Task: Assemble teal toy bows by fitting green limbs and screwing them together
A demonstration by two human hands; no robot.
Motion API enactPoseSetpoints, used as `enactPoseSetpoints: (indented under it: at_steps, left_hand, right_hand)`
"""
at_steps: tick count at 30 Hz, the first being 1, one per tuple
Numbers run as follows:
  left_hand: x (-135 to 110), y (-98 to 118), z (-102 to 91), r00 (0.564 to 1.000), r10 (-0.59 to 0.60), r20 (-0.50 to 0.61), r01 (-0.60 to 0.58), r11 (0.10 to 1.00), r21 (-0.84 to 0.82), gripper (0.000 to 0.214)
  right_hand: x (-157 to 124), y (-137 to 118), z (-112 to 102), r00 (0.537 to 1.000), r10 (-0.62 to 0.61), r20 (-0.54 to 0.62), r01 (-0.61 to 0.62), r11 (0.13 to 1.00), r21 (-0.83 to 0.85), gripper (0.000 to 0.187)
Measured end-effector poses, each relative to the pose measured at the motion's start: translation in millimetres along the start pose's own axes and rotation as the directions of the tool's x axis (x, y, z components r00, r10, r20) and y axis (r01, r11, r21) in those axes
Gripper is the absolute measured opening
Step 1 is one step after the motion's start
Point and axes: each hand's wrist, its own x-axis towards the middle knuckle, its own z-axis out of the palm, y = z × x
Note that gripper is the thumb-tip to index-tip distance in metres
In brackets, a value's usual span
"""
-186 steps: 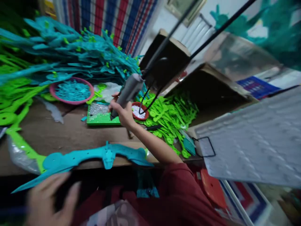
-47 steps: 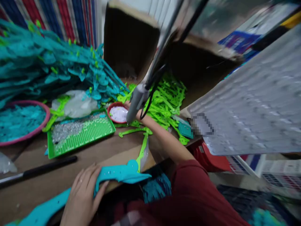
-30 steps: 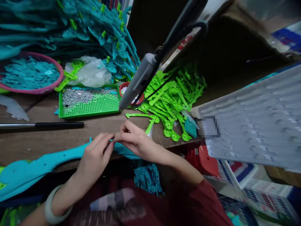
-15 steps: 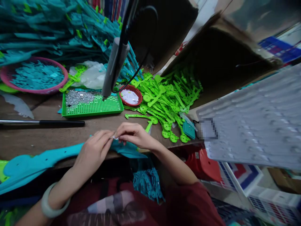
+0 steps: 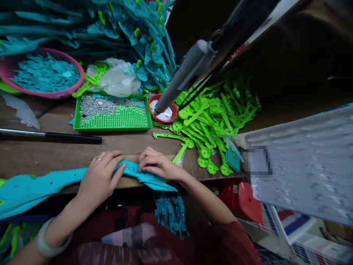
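A long teal plastic piece [image 5: 41, 183] with small holes lies along the front edge of the wooden table [image 5: 55, 154]. My left hand [image 5: 98, 177] curls over it near its middle, fingers on top. My right hand [image 5: 154, 165] presses its bent fingertips on the same piece just to the right, a short gap between the hands. A grey hanging power tool [image 5: 185, 78] dangles on its cables, with its tip over a small red bowl [image 5: 171, 109].
A green tray [image 5: 121, 119] of small metal screws sits behind my hands, a black rod [image 5: 63, 137] to its left. A pink basin [image 5: 78, 79] holds teal parts. Green parts [image 5: 217, 121] spill from a cardboard box [image 5: 289, 70]. A white panel [image 5: 306, 162] juts in at right.
Half a second ago both hands pinched something small together above the teal piece; now they are apart and pressed on it. The hanging tool has swung from the tray to the red bowl.
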Motion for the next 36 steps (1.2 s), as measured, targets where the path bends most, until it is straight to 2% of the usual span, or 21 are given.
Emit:
enactPoseSetpoints:
  at_steps: [3,10,17,26,30,36]
  left_hand:
    - [-0.4,0.0,-0.2,1.000,0.000,0.001,0.000,1.000,-0.009,0.026]
    - [-1.1,-0.2,1.1,1.000,-0.020,-0.019,0.020,0.999,-0.040,0.025]
    - [-1.7,-0.3,1.4,1.000,-0.018,-0.017,0.017,0.999,-0.043,0.024]
    - [-2.9,-0.7,1.7,0.999,-0.024,-0.027,0.023,0.998,-0.051,0.024]
    - [-3.3,-0.4,0.3,1.000,-0.008,-0.029,0.006,0.999,-0.044,0.023]
    - [-2.4,-2.8,2.8,0.999,-0.021,-0.029,0.020,0.998,-0.059,0.024]
  right_hand:
    - [0.4,0.5,0.9,1.000,0.005,-0.024,-0.005,1.000,0.012,0.017]
    - [0.9,-0.9,2.2,0.995,0.086,0.044,-0.085,0.996,-0.024,0.018]
    - [1.8,-2.5,3.9,0.999,0.049,-0.013,-0.049,0.998,0.027,0.016]
    - [-0.6,-1.4,4.6,0.994,0.107,0.020,-0.106,0.993,-0.053,0.016]
    - [-1.2,-4.1,6.1,0.995,0.094,0.033,-0.089,0.988,-0.128,0.018]
    - [-2.7,-1.8,9.3,0.997,0.003,0.072,0.012,0.979,-0.205,0.015]
